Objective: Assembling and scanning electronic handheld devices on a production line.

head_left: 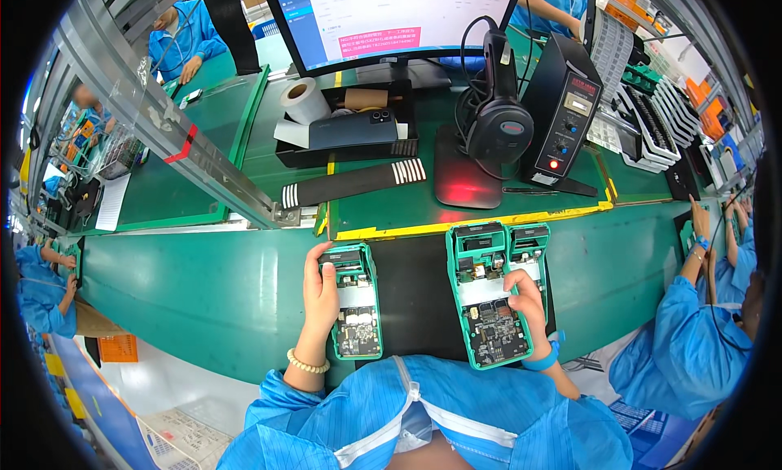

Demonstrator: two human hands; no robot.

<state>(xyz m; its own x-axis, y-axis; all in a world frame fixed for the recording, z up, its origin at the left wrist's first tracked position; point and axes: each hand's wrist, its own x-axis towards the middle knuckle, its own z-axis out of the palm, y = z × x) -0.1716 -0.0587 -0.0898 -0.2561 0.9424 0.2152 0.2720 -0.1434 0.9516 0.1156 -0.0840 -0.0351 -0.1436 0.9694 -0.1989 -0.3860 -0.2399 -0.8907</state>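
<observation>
My left hand point(318, 299), with a beaded bracelet at the wrist, grips the left edge of a green-framed handheld device point(357, 299), its thumb near the top. The device's inside shows a dark circuit board and a silver-white plate. My right hand point(528, 300) is closed on the right edge of a second green-framed device point(491, 307), also with its board exposed. That device looks raised nearer to me and tilted slightly. Behind it and partly hidden, a third such device point(529, 242) lies at its right. A black mat point(411, 295) lies between the devices.
Yellow tape point(456, 225) edges the raised green bench beyond. On it stand a monitor point(391, 22), a barcode scanner point(498, 128) on a stand, a black control box point(562, 112) and a box point(293, 154) with a label roll. A metal post point(179, 128) rises left; co-workers sit both sides.
</observation>
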